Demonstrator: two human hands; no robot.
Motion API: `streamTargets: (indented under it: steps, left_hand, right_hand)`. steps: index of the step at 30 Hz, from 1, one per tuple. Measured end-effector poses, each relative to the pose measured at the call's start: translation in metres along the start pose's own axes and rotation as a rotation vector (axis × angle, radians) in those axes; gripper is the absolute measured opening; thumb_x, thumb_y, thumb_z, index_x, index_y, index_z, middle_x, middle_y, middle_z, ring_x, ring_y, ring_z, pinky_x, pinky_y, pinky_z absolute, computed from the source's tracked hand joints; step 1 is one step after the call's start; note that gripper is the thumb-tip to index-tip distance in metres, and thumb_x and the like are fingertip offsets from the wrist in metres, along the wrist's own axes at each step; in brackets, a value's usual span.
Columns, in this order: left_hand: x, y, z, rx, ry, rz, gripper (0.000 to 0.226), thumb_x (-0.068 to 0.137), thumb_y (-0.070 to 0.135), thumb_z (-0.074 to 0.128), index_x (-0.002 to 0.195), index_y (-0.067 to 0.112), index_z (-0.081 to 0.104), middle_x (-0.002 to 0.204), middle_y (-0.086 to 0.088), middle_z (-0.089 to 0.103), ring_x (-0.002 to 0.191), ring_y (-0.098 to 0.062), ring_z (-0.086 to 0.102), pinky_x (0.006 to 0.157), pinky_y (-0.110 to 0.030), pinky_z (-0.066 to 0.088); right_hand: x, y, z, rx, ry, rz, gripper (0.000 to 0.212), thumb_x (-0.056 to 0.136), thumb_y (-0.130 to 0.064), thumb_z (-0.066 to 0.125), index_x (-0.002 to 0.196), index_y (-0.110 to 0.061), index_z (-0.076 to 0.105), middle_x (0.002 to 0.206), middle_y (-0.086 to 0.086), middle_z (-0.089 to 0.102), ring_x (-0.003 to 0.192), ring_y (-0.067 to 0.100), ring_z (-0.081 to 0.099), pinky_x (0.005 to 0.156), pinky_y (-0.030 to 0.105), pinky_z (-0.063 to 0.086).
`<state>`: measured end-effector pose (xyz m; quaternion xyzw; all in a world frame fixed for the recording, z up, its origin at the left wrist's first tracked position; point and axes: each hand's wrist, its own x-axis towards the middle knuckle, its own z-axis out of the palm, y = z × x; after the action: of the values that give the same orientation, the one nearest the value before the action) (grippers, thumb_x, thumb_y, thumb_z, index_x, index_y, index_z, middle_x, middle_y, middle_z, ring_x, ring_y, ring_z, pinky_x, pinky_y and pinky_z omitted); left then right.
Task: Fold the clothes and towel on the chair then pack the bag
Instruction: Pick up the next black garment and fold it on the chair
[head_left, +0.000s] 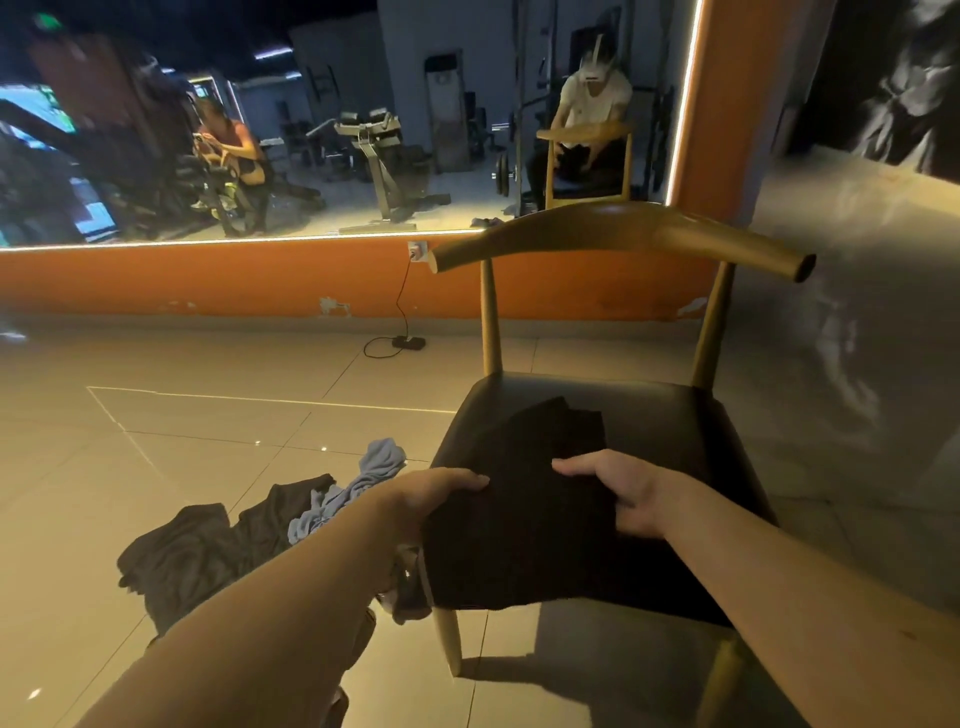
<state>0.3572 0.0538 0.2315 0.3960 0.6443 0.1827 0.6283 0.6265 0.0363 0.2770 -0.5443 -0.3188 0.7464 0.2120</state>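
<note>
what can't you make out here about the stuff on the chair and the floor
Head view: black garment on the dark chair seat; dim light hides its type and folds.
Head view: dark object under the left forearm, covered by arm and garment; unidentifiable.
Head view: floor pile, bunched, partly behind the left forearm; pieces uncountable.
Head view: left hand and right hand, undersides hidden by the garment.

L hand (441, 493) & R hand (621, 493) on black garment (524, 540) atop chair (623, 234) seat; more clothes (208, 551) on floor (208, 415)
</note>
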Motion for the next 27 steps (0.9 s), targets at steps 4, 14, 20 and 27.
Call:
streamTargets:
  steps: [4,14,20,27]
  left_hand:
    - [-0.04,-0.017,-0.009,-0.06,-0.004,0.063,0.093,0.061,0.055,0.092,0.135,0.012,0.054,0.13,-0.012,0.068,0.122,-0.035,0.064,0.116,-0.054,0.04]
    - [-0.126,-0.089,-0.083,-0.189,0.032,0.119,0.074,0.076,0.041,0.086,0.137,0.009,0.059,0.129,-0.014,0.07,0.121,-0.032,0.066,0.115,-0.051,0.042]
    - [-0.124,-0.162,-0.167,-0.096,0.252,0.076,0.098,0.055,0.064,0.089,0.136,0.016,0.06,0.133,-0.007,0.067,0.118,-0.03,0.067,0.109,-0.049,0.049]
    - [-0.106,-0.236,-0.228,0.117,0.345,0.046,0.063,0.091,0.05,0.069,0.133,0.005,0.059,0.13,-0.008,0.061,0.107,-0.023,0.06,0.096,-0.037,0.048]
  right_hand:
    - [-0.015,0.01,0.013,-0.027,-0.101,-0.044,0.045,0.09,-0.027,0.07,0.13,-0.011,0.059,0.12,0.02,0.071,0.116,0.04,0.066,0.107,0.053,0.046]
    - [-0.01,0.029,0.12,-0.219,-0.125,-0.075,0.032,0.091,-0.024,0.071,0.118,-0.007,0.065,0.119,0.014,0.071,0.114,0.034,0.064,0.099,0.045,0.05]
    - [0.043,0.052,0.223,-0.451,-0.071,-0.084,0.034,0.092,-0.024,0.071,0.121,-0.008,0.061,0.108,0.009,0.07,0.096,0.025,0.066,0.066,0.033,0.049]
    - [0.129,0.104,0.316,-0.621,-0.014,-0.108,0.038,0.091,-0.018,0.071,0.125,-0.008,0.059,0.109,0.014,0.072,0.093,0.029,0.07,0.07,0.035,0.055]
